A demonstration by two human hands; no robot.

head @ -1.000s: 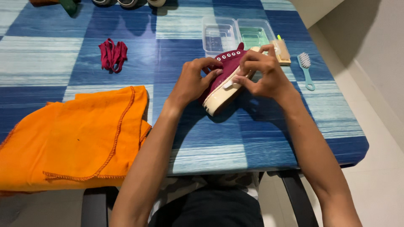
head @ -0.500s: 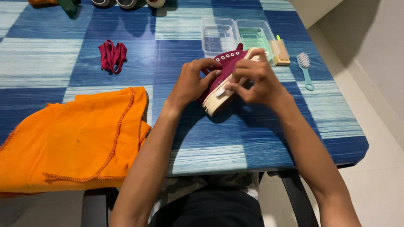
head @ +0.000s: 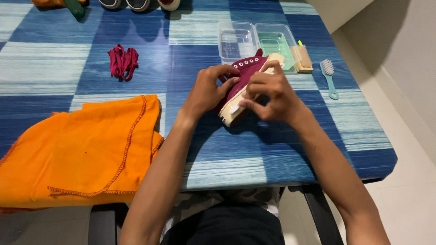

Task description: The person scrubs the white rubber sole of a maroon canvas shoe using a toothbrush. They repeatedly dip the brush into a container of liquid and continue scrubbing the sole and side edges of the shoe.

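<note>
— What are we looking at, starting with the biggest things?

— We are sitting at the blue checked table [head: 68, 68], and the orange cloth [head: 81, 145] is lying spread over its near left corner, likely kept within reach. Farther off, two clear plastic tubs [head: 254, 41] are standing side by side, one holding greenish liquid.

— And the shoe?

— We are holding the maroon sneaker [head: 243, 79] at the middle of the table, just in front of the tubs. We are tipping it on its side so the pale sole edge is facing our right hand, which we judge makes that edge easier to work on.

— How are the hands set?

— Our left hand [head: 210, 90] is gripping the maroon upper to steady it. Our right hand [head: 272, 93] is closed with its fingers pinched against the sole rim; whether it is also holding something small, we cannot tell.

— Which way is it pointing?

— Its long axis is running diagonally, from near left to far right. The near end is resting on the table, the far end rising toward the tubs; we cannot tell which is the toe.

— Smaller things?

— The maroon laces [head: 122, 61] are lying bundled well to the left, pulled out of the shoe. A wooden brush [head: 302, 59] is sitting beside the right tub, and a small teal brush [head: 329, 77] is lying just right of it.
</note>
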